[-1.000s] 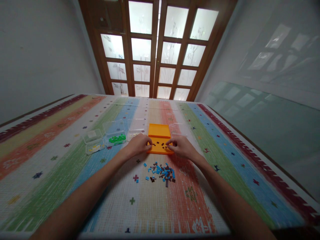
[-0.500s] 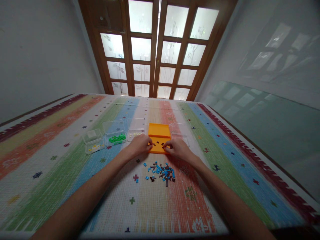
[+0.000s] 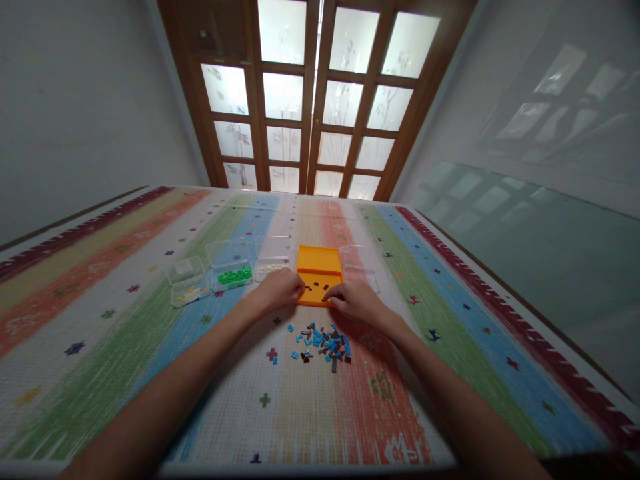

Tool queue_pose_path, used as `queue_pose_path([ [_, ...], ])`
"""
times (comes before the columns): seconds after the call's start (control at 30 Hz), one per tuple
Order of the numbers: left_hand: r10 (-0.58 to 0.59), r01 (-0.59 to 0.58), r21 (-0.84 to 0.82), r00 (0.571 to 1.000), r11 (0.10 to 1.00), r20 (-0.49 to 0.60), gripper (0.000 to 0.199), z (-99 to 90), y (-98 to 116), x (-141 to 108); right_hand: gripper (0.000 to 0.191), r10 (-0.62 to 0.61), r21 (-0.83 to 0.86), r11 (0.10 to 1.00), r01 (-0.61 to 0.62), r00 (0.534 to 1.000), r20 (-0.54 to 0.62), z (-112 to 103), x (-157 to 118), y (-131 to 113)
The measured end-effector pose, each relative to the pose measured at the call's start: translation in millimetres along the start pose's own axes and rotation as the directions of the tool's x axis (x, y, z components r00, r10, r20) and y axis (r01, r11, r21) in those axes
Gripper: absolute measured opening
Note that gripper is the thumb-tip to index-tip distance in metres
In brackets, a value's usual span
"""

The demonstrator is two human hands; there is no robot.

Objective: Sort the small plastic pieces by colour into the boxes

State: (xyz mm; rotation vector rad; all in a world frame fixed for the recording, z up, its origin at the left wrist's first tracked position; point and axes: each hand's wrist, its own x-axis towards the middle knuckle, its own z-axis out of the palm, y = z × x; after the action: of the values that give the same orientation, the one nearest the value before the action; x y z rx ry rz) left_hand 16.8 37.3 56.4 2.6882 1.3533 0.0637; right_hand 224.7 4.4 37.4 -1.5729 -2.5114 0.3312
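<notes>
An orange box (image 3: 319, 259) stands with its hinged lid raised behind its shallow base, where several small dark brown toy bricks (image 3: 316, 285) lie. My left hand (image 3: 280, 291) is closed at the left side of the base; whatever its fingertips hold is hidden. At the front right of the base, my right hand (image 3: 357, 301) has thumb and forefinger pinched together over the floor, with something dark and tiny at the tips. In front of the box a loose heap of blue and brown bricks (image 3: 327, 343) is spread on the cloth.
Left of the box stand lidded clear cases with green pieces (image 3: 235, 275), yellow and white pieces (image 3: 193, 293) and cream pieces (image 3: 273, 268). Another clear case (image 3: 367, 275) is partly behind my right hand. A striped cloth (image 3: 210, 373) covers the table.
My right fingertips have moved slightly left and toward me inside the orange base. My left hand stays at the box's left side, nearly still.
</notes>
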Motion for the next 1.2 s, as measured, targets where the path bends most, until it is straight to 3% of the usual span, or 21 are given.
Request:
queue_pose_path([
  [0.3,0.001,-0.005,-0.063,0.997,0.998,-0.072,0.035,3.7,-15.5,2.3,0.031,-0.005,-0.043,0.999,0.003,0.999,-0.032,-3.2,-1.0,1.0],
  [0.5,0.069,-0.07,-0.037,0.997,0.997,-0.031,0.034,3.7,-12.0,-0.2,0.03,-0.022,-0.014,1.0,0.022,1.0,-0.005,1.4,1.6,3.3],
  [0.8,0.062,-0.065,-0.072,0.998,0.995,-0.032,0.035,6.0,-13.2,2.2,0.03,0.028,0.02,0.999,-0.028,0.999,-0.032,-0.4,6.0,4.9],
  [1.2,0.166,-0.17,-0.08,0.984,0.982,-0.064,0.03,4.3,7.0,-0.3,0.028,0.012,-0.057,0.998,-0.012,1.0,-0.016,-3.8,2.7,2.0],
])
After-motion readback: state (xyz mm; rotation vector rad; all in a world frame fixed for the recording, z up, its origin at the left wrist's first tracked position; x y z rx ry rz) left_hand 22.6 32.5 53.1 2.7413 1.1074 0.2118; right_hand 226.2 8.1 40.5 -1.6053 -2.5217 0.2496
